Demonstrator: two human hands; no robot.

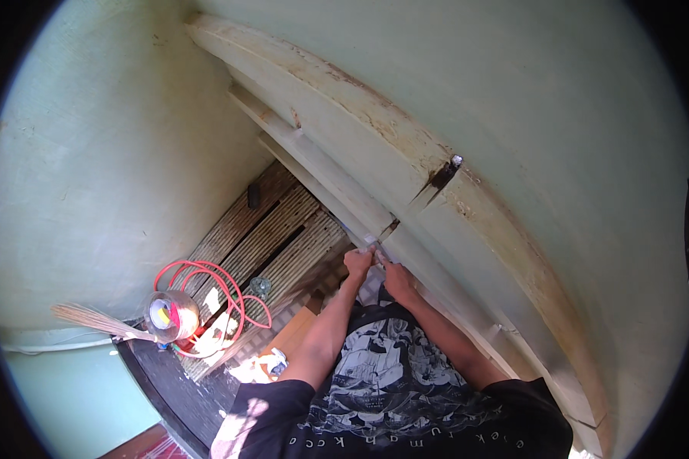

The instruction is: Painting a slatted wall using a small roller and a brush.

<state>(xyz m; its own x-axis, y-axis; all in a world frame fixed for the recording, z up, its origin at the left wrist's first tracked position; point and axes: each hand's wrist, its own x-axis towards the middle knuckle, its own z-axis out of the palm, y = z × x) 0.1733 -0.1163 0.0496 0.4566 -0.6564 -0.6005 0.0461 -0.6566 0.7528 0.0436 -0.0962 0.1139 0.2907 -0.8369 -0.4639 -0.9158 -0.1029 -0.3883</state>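
Observation:
My left hand (357, 262) is closed, its fingers curled in beside the edge of a long pale shelf (344, 195) along the wall. Close by on its right, my right hand (399, 280) is closed too, thumb side toward the left one. Between the two hands shows a small whitish piece (370, 240), too small and blurred to name. A dark notch (390, 228) in the shelf lies just beyond the hands.
Higher on the wall runs a worn, peeling ledge (360, 96) with a dark, broken gap (442, 174). At left, a slatted wooden bench (233, 245) carries a coiled red hose (241, 306), a clear round container (177, 310) and a dark block (253, 196). A straw broom (92, 317) lies beside them.

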